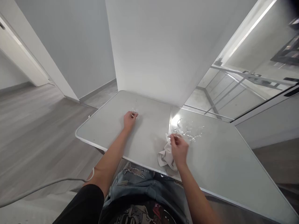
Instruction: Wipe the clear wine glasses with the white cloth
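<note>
My left hand (130, 120) is over the left half of the table, its fingers pinched on a small, shiny, clear plastic piece (135, 110). The exact kind of that piece is too small to make out. Closer to me, my right hand (179, 148) is closed with its fingertips on another clear plastic piece (168, 137), partly hidden by the fingers. Just past it lies a loose spread of several thin, transparent pieces (187, 130) with curved edges. A crumpled off-white cloth (166, 156) lies beside and partly under my right hand, near the table's front edge.
The light grey folding table (221, 161) has a metal rim and a seam (170, 119) across its middle. A white wall (154, 56) meets its far edge. At right stands a glass door with metal bars (231, 90). A pale cable (46, 190) runs by my left arm.
</note>
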`<state>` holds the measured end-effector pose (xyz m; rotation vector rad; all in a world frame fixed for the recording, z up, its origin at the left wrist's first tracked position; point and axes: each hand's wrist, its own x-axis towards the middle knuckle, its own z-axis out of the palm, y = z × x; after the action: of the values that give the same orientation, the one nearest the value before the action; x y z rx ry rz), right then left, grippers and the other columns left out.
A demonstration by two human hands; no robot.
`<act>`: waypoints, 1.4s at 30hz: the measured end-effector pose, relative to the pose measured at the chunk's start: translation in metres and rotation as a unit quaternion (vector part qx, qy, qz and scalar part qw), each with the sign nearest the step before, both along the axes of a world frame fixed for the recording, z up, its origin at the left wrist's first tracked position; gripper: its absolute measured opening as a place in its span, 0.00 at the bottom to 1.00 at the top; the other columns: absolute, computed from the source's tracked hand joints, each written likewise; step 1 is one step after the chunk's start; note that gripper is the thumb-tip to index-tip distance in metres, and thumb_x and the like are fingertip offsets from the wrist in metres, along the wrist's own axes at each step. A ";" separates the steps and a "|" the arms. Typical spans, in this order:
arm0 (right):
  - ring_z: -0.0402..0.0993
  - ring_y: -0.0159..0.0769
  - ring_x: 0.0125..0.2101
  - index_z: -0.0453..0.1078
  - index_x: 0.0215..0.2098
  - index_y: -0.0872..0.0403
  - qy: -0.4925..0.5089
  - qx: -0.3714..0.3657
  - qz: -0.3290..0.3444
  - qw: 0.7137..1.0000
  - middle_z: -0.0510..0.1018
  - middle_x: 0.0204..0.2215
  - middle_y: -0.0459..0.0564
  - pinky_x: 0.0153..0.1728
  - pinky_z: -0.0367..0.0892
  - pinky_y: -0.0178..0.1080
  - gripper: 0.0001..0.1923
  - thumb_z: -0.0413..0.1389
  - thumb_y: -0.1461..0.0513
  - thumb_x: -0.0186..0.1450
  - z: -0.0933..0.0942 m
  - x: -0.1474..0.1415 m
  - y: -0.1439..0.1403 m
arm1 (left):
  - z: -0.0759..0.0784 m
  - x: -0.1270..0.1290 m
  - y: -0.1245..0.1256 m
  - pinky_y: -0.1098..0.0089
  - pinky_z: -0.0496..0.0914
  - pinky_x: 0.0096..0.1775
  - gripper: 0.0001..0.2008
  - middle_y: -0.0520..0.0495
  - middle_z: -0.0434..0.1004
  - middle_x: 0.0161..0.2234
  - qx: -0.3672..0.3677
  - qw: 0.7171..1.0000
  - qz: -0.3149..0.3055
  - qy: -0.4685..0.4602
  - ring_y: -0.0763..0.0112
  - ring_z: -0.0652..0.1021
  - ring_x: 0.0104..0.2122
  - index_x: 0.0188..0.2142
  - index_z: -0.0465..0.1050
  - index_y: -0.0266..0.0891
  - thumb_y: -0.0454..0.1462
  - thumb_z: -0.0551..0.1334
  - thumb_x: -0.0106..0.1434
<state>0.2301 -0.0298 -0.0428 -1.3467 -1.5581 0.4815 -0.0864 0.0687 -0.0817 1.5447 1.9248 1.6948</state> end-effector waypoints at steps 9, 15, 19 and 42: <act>0.75 0.38 0.29 0.76 0.33 0.54 0.051 -0.066 0.132 0.988 0.82 0.30 0.52 0.37 0.68 0.39 0.09 0.57 0.57 0.63 -0.007 -0.160 0.103 | -0.004 -0.018 0.003 0.68 0.68 0.35 0.08 0.47 0.76 0.33 0.002 0.997 0.074 0.039 0.72 0.73 0.25 0.34 0.77 0.39 0.42 0.63 0.63; 0.73 0.35 0.29 0.76 0.35 0.54 0.039 -0.062 0.115 0.991 0.81 0.30 0.51 0.37 0.66 0.37 0.10 0.55 0.58 0.65 -0.027 -0.184 0.124 | -0.006 -0.013 0.004 0.68 0.70 0.36 0.10 0.46 0.77 0.34 -0.002 0.998 0.042 0.045 0.71 0.73 0.25 0.37 0.77 0.40 0.44 0.63 0.63; 0.74 0.36 0.30 0.77 0.37 0.55 0.015 -0.092 0.114 0.989 0.81 0.30 0.51 0.37 0.65 0.37 0.10 0.55 0.60 0.66 -0.035 -0.187 0.125 | -0.004 -0.012 0.003 0.67 0.69 0.36 0.09 0.47 0.77 0.34 -0.013 0.997 0.052 0.055 0.71 0.73 0.26 0.36 0.77 0.41 0.43 0.63 0.63; 0.74 0.37 0.34 0.67 0.51 0.52 -0.039 -0.126 0.056 0.990 0.77 0.29 0.45 0.36 0.64 0.35 0.19 0.59 0.62 0.62 -0.015 -0.182 0.101 | 0.014 -0.006 -0.003 0.62 0.69 0.48 0.16 0.43 0.74 0.44 -0.127 0.978 0.152 0.058 0.62 0.75 0.42 0.45 0.74 0.38 0.40 0.65 0.58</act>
<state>0.0485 0.0711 -0.0581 -1.4872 -1.6862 0.7222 -0.0922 0.0661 -0.0676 1.3367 2.4335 1.4066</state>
